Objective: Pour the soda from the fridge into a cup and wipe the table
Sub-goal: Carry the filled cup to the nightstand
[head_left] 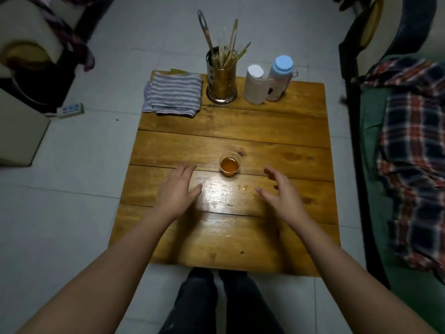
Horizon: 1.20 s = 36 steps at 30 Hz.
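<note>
The striped cloth (173, 94) was seen folded at the table's 11 o'clock corner, untouched, well apart from both hands. It was judged to be the thing needed next: the cup was already filled, so wiping was taken as the step in hand.

The left hand (177, 189) was held over the wooden table (265, 131) at about 8 o'clock of the cup, fingers spread apart, nothing gripped. The cloth would best be fetched by this hand, being on its side. It should be lifted, not dragged, so the holder of chopsticks (222, 75) just beside it at 3 o'clock is not knocked.

The cup (230, 164), clear plastic with amber soda, was placed near table centre, between the hands and slightly beyond them. Small drops (243, 188) were noted at its 5 o'clock, near the right thumb. Wiping should be done toward the near edge, away from the cup, or the cup steadied first.

The right hand (279, 189) was held at 4 o'clock of the cup, fingers loosely curled and apart, empty.

No soda bottle or fridge was in view. The wet patch was hard to separate from lamp glare on the boards. The white container (252, 84) and the blue-capped flask (279, 78) at 1 o'clock could not be identified further.
</note>
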Each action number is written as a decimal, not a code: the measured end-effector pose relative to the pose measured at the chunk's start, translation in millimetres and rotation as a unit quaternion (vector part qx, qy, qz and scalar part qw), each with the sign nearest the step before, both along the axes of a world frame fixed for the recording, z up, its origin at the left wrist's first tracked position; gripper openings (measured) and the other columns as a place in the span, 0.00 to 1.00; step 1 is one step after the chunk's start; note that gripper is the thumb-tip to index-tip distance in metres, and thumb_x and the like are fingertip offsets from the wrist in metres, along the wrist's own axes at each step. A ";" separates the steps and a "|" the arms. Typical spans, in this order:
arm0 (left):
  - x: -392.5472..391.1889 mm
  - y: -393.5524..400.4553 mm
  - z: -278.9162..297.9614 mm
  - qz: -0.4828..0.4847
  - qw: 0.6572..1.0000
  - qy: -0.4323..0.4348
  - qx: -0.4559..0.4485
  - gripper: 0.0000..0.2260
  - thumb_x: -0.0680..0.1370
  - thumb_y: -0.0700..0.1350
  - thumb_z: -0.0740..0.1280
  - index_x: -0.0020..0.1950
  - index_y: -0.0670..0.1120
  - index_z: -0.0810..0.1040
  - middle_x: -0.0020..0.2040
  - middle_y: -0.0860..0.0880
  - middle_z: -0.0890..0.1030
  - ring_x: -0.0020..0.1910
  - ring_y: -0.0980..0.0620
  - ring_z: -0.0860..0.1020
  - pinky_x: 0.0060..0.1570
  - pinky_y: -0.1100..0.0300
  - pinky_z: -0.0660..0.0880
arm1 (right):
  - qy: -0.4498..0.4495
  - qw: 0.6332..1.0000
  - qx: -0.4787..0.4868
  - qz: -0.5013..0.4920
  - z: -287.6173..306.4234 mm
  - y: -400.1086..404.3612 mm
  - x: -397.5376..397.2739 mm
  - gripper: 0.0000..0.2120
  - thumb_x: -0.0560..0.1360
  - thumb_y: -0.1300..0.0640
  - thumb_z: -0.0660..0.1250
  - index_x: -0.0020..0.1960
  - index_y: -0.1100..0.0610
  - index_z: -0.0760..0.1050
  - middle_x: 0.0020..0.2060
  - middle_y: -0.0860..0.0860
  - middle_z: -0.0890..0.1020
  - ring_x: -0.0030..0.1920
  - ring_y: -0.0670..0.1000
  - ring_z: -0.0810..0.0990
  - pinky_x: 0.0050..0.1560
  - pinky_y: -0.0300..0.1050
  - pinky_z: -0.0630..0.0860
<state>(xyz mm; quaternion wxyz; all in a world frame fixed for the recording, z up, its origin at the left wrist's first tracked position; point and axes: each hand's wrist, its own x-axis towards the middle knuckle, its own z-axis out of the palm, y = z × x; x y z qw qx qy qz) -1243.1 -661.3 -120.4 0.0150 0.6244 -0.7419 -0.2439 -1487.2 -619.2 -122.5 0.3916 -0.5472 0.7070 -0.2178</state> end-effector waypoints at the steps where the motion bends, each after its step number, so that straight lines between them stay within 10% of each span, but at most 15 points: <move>1: -3.3 -2.1 -7.6 0.011 1.000 0.005 0.007 0.25 0.78 0.51 0.62 0.73 0.46 0.61 0.71 0.46 0.67 0.69 0.47 0.66 0.65 0.55 0.64 | -0.024 1.000 0.007 -0.014 -7.5 -7.2 -1.4 0.30 0.70 0.56 0.71 0.70 0.54 0.64 0.64 0.51 0.74 0.63 0.48 0.72 0.61 0.43 0.69; 19: -22.8 -11.2 -155.0 0.043 0.996 0.025 0.069 0.31 0.76 0.51 0.64 0.75 0.45 0.55 0.75 0.46 0.61 0.74 0.48 0.59 0.73 0.52 0.57 | -0.109 0.993 0.034 0.017 -144.6 -76.8 20.9 0.47 0.64 0.59 0.77 0.74 0.46 0.53 0.71 0.47 0.65 0.69 0.48 0.66 0.68 0.46 0.66; 36: -20.3 -3.1 -163.9 0.019 0.998 -0.024 0.056 0.28 0.78 0.51 0.59 0.75 0.47 0.54 0.77 0.50 0.52 0.76 0.52 0.50 0.73 0.55 0.47 | -0.099 0.994 -0.037 0.010 -147.9 -91.0 44.0 0.35 0.63 0.55 0.77 0.66 0.52 0.63 0.57 0.41 0.72 0.58 0.43 0.72 0.58 0.39 0.71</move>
